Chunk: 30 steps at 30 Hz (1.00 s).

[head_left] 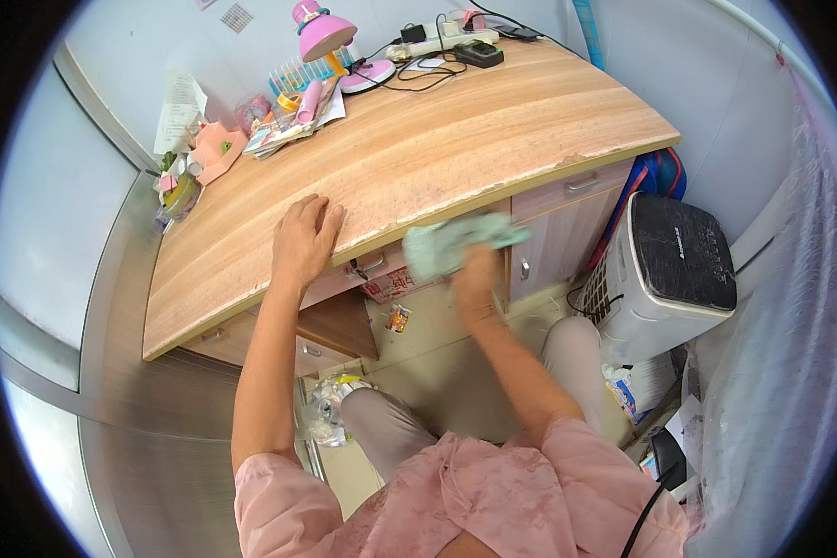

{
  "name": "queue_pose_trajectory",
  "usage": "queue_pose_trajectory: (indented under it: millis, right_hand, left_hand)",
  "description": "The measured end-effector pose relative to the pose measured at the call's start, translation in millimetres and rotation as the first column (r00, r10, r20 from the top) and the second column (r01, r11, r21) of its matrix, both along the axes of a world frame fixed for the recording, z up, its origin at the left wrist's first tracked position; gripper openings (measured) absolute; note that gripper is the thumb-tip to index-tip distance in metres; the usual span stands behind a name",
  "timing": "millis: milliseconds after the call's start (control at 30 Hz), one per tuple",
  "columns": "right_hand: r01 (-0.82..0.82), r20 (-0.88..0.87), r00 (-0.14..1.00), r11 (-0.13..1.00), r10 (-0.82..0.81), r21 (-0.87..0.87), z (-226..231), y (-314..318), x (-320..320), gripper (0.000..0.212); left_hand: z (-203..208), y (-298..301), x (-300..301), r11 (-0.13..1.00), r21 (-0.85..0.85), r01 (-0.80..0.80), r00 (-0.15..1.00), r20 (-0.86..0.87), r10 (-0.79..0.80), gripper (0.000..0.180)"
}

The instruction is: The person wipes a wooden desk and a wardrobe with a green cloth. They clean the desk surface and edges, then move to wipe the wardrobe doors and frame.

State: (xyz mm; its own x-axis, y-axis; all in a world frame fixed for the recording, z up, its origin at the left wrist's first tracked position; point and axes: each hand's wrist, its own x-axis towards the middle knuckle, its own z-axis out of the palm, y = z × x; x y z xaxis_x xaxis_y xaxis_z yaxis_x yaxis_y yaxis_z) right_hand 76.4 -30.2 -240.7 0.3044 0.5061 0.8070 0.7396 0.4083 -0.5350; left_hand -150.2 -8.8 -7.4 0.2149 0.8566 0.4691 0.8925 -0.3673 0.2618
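My left hand (306, 238) rests on the front part of the wooden desktop (437, 130), fingers stretched out and holding nothing. In front of the desk's front edge, my right hand (477, 279) grips a pale green cloth (451, 244). The cloth is blurred by motion and hangs out over the drawer front. Because of the blur and the cloth, the right fingertips are hidden. Beneath the desktop is a drawer with a metal handle (367, 267), just left of the cloth.
A pink desk lamp (325, 37), a power strip (456, 39), a black charger (479, 54) and cables line the desk's back. Papers and a pink organizer (218, 149) stand at its left. A white appliance with a black top (674, 270) stands right; a plastic bag (327, 409) lies below.
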Motion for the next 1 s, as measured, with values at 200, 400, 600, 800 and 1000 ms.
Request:
queue_pose_trajectory:
  millis: [200, 400, 600, 800, 1000]
  right_hand:
    - [0.12, -0.405, 0.911, 0.991, -0.083, 0.066, 57.1, 14.6, 46.9, 0.033]
    - [-0.115, -0.022, 0.993, 0.987, 0.119, 0.109, 42.7, 5.2, 4.4, 0.043]
    - [0.324, -0.238, 0.923, 0.945, -0.303, 0.055, 62.7, 10.6, 110.2, 0.067]
    - [0.114, -0.119, 0.987, 0.991, -0.105, 0.076, 45.6, 8.3, 48.0, 0.06]
    - [0.274, -0.552, 0.819, 0.952, -0.158, 0.134, 68.9, -7.9, 137.9, 0.042]
  left_hand:
    - [2.0, -0.9, 14.3, 0.998, -0.017, -0.057, 0.998, -0.035, 0.056, 0.049]
    - [1.1, -1.1, 9.7, 0.998, -0.038, -0.04, 0.999, -0.019, 0.04, 0.049]
    - [0.2, -0.7, 12.2, 0.999, -0.024, -0.046, 0.999, -0.011, 0.046, 0.047]
    - [2.5, -3.0, 15.4, 0.999, -0.021, -0.034, 0.999, 0.006, 0.034, 0.046]
    - [-0.3, -2.6, 8.0, 0.998, -0.041, -0.041, 0.999, 0.027, 0.042, 0.046]
